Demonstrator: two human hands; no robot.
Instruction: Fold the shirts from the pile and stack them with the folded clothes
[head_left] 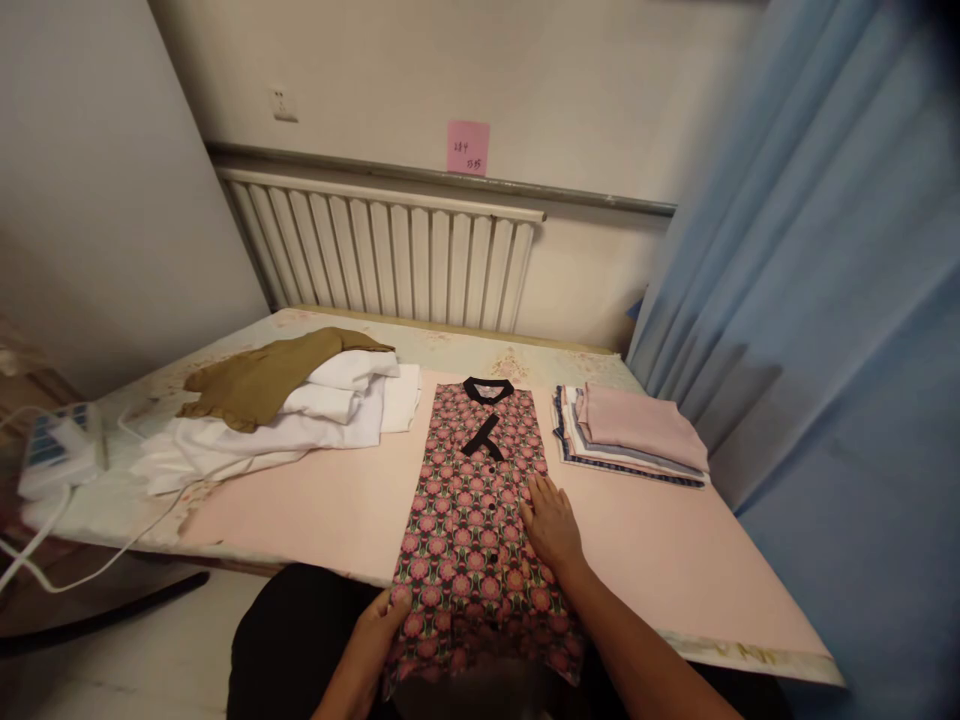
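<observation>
A bed or table covered with a pale pink sheet is seen from above, set against a wall with a white ribbed radiator.

At the far left edge, a white and blue device with white cables is placed on the surface. Beside it, a loose heap of white garments is spread out, and an olive-brown cloth is draped on top of the heap.

In the middle, a pink and dark floral patterned shirt with a black collar and black placket is laid flat, folded into a long narrow strip, collar end towards the wall and lower end hanging over the near edge. The lower left corner of the shirt is gripped by the left hand, fingers curled around the fabric edge. The right hand is pressed flat on the shirt's right side near its middle, palm down, fingers stretched out and close together; nothing is held in it.

To the right of the shirt, just beside it but apart, a neat stack of folded clothes topped by a pale pink piece is set. At the far right, a blue curtain is hung. On the wall above the radiator, a small pink paper note is stuck.
</observation>
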